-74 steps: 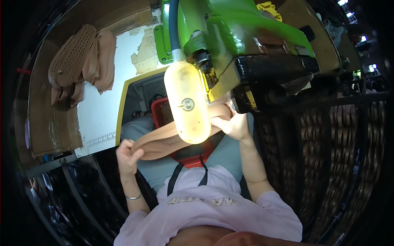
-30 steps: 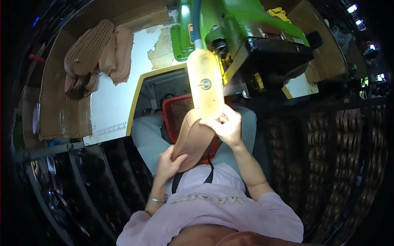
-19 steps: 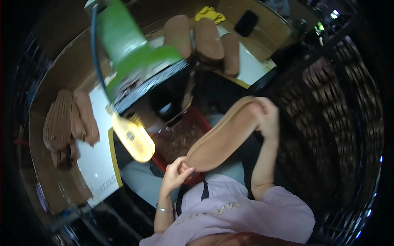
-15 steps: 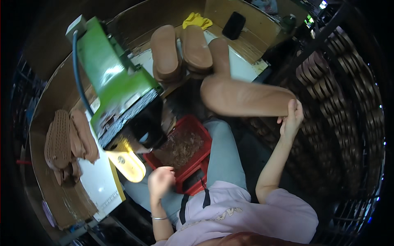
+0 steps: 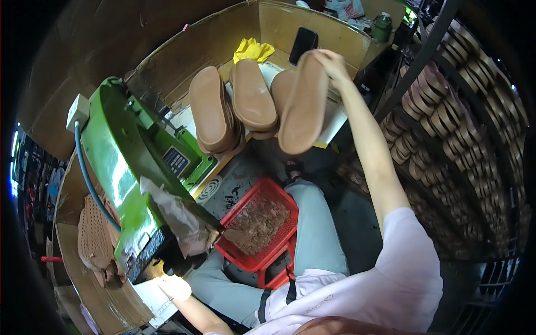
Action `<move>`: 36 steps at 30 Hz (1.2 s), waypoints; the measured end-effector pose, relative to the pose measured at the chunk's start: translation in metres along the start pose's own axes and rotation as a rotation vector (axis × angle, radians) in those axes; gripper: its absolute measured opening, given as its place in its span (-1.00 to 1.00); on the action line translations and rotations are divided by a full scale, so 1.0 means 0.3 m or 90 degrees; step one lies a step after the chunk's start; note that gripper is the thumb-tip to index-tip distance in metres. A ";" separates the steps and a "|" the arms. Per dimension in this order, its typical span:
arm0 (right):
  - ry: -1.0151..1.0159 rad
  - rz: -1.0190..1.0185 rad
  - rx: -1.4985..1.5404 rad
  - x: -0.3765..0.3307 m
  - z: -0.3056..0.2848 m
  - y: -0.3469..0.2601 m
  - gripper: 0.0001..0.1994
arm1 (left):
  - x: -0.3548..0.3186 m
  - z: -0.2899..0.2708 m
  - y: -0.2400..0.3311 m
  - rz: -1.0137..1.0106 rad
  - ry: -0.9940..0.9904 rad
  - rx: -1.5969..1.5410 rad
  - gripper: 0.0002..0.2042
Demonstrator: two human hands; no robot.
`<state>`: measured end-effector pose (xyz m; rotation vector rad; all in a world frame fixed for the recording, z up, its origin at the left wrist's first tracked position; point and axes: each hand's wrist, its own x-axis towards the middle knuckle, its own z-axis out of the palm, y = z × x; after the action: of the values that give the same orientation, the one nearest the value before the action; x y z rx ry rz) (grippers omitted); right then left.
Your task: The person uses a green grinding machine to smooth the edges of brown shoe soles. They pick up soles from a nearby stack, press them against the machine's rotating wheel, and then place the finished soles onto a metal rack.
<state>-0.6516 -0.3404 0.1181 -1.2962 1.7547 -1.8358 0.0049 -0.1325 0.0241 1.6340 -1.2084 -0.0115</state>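
Dark printed plate (image 5: 176,161), too small to read, on glossy green metal machine (image 5: 109,148). White worktop (image 5: 335,118) walled by brown cardboard (image 5: 279,25); red plastic basket (image 5: 237,258) of brown shavings (image 5: 262,223) below. Right hand (image 5: 334,66): fingers clamped on tan oval sole (image 5: 304,106), held beside stacked soles (image 5: 254,95); both hands gripped it earlier. Left hand (image 5: 166,286) by glowing lamp (image 5: 180,287); finger state cannot tell.

A yellow cloth (image 5: 253,51) (crumpled) lies near a black rectangular object (image 5: 303,46).
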 end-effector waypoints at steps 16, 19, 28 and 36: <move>-0.272 0.120 -0.515 -0.452 0.152 -0.004 0.00 | 0.184 0.139 -0.044 0.062 0.043 0.042 -0.69; -0.207 0.128 -0.646 -0.511 0.208 -0.083 0.01 | 0.214 0.156 -0.046 0.073 0.051 0.008 -0.67; -0.043 0.091 -0.820 -0.554 0.300 -0.005 -0.08 | -0.014 -0.099 -0.083 -0.202 0.091 -0.246 -0.52; -0.154 0.181 -0.837 -0.574 0.266 -0.045 0.20 | -0.119 -0.420 0.142 -0.140 -0.083 -0.453 -0.07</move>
<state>-0.4915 -0.2629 0.0502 -1.3519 2.8520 -0.1732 0.0261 -0.0146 0.0924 1.1310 -0.9556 -0.6253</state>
